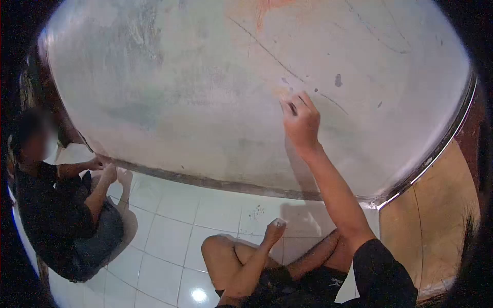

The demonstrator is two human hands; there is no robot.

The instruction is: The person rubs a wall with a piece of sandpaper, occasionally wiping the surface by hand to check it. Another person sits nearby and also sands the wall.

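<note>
My right hand (pixel 301 122) is raised against the pale, scuffed wall (pixel 195 92), fingers pinched on a small dark object (pixel 291 108) pressed to the surface; what it is cannot be told. A faint orange smudge (pixel 281 93) marks the wall just left of the fingertips. My left hand (pixel 273 231) rests low over my bent knee (pixel 215 246), closed around a small pale object (pixel 280 222) that sticks out of the fist. I sit on the white tiled floor (pixel 174 220) facing the wall.
Another person in dark clothes (pixel 56 205) sits at the left, both hands at the foot of the wall. A dark skirting strip (pixel 205 180) runs along the wall base. A wooden panel (pixel 436 215) stands at the right. Scratches cross the upper wall.
</note>
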